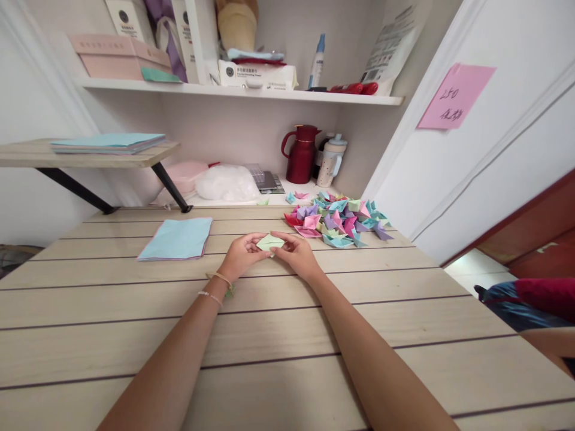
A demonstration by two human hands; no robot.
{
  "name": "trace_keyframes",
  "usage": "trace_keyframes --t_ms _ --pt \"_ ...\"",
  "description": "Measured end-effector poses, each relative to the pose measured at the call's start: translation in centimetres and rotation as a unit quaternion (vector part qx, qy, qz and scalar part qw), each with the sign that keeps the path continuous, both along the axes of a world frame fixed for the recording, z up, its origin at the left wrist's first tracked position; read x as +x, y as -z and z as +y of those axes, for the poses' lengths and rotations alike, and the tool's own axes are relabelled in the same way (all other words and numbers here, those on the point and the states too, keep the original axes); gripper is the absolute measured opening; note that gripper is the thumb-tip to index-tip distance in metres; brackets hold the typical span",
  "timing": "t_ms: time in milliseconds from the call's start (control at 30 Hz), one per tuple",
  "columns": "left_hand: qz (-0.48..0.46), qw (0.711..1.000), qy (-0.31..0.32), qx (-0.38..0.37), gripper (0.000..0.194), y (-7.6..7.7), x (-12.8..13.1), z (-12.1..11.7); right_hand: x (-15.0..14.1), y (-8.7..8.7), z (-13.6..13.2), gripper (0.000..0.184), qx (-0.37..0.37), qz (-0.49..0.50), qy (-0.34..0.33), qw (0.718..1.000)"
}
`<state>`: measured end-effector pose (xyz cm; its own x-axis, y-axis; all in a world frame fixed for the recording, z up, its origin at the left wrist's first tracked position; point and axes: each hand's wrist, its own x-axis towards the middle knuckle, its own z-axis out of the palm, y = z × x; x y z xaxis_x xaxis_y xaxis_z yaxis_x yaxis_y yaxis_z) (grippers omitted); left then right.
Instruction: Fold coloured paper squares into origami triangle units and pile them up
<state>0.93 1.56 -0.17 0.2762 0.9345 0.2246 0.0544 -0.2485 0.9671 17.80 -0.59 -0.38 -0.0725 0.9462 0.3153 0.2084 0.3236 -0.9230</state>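
Observation:
A small piece of pale green folded paper (pixel 270 242) is held between my two hands over the middle of the table. My left hand (pixel 241 256) pinches its left side between thumb and fingers. On the other side my right hand (pixel 297 254) grips the paper, its thumb at the lower edge and a finger along the top. Creases cross the face of the paper. Behind my right hand lies a heap of folded paper boats (pixel 335 220) in pink, purple, blue and green. To the left of my left hand rests a stack of square paper (pixel 176 239), light blue on top.
A raised wooden shelf (pixel 27 154) with black legs bears more paper sheets (pixel 108 142) at the left. A red jug (pixel 302 154) and a speckled bottle (pixel 331 160) stand at the back, near a white plastic bag (pixel 227 183). Part of another person (pixel 545 305) shows at right.

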Motion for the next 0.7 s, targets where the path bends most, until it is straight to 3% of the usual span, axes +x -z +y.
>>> trace_keyframes --t_ms 300,500,700 --pt "0.036 0.999 -0.004 0.013 0.024 -0.55 -0.14 -0.09 -0.42 0.08 -0.08 0.028 0.006 -0.005 0.009 1.0" --pt "0.053 0.998 -0.005 0.024 0.027 -0.62 -0.2 -0.31 -0.44 -0.25 -0.35 0.029 -0.021 0.03 -0.036 0.999" --pt "-0.006 1.0 0.011 -0.025 0.025 -0.84 0.07 -0.54 -0.49 -0.39 -0.3 0.031 -0.005 0.064 -0.015 0.998"
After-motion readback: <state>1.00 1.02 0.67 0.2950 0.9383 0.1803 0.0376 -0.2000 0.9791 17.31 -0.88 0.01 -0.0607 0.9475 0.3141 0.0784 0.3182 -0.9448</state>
